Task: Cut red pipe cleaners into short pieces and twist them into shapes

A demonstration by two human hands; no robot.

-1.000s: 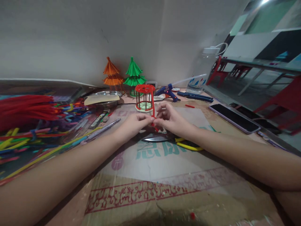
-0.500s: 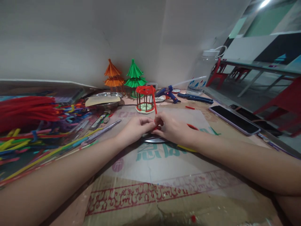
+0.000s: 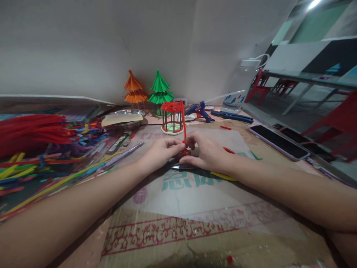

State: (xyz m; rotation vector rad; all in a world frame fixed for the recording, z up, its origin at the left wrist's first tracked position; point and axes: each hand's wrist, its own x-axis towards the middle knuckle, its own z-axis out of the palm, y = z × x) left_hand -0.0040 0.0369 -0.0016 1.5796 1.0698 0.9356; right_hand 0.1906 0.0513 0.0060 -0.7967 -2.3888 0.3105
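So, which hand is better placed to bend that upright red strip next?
Probably the right hand: it is open and close beside the red strip. The left hand seems to pinch the strip low down, so it could steady it.

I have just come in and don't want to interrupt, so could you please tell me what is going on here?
Someone's left hand pinches a red strip upright. The right hand curls close beside it; whether it touches is unclear. Behind them stands a red-topped frame, with a green model and an orange model farther back near the wall.
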